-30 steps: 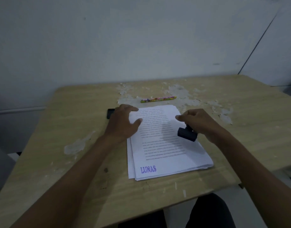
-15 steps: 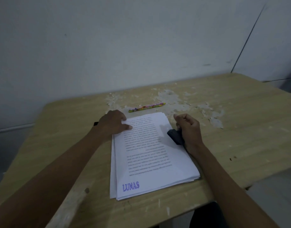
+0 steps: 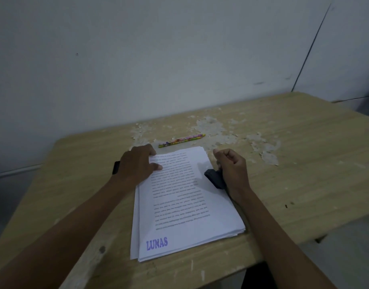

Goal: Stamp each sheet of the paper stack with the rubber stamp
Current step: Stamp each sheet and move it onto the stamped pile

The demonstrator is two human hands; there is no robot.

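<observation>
While my left hand (image 3: 137,163) is lying flat on the far-left corner of the paper stack (image 3: 185,205), my right hand (image 3: 231,172) is gripping the rubber stamp (image 3: 214,178), just off the stack's right edge, the already stamped sheet lying leftward of it.

"LUNAS" stamped in purple on near corner of top sheet (image 3: 185,205); printed body text illegible.
</observation>
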